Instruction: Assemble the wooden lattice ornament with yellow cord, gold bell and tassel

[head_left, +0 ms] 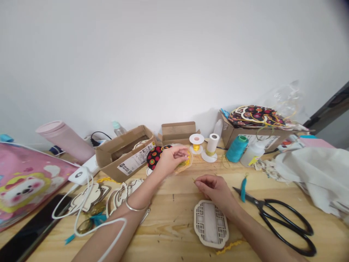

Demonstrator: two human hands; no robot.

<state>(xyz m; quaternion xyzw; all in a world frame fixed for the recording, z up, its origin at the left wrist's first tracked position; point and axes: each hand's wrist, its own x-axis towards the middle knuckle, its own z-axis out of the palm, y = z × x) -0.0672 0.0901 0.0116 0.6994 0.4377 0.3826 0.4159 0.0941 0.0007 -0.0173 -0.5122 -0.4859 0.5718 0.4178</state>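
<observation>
My left hand (169, 160) reaches forward over the wooden table (174, 218), fingers pinched on a coil of yellow cord (185, 163) beside a black patterned fabric disc (155, 157). My right hand (215, 189) rests on the table with its fingers pinched on a thin strand of the yellow cord (194, 180). A pale wooden cut-out frame (210, 222) lies just below the right hand. A silver bangle (135, 207) sits on my left wrist.
Black scissors (283, 218) and a teal tassel (243, 189) lie to the right. Spools (196, 142), a teal thread cone (236, 148) and cardboard boxes (128, 153) stand at the back. White cable (87, 203), wooden cut-outs (92, 196), a pink bag (24, 182) lie left; cloth (319, 174) right.
</observation>
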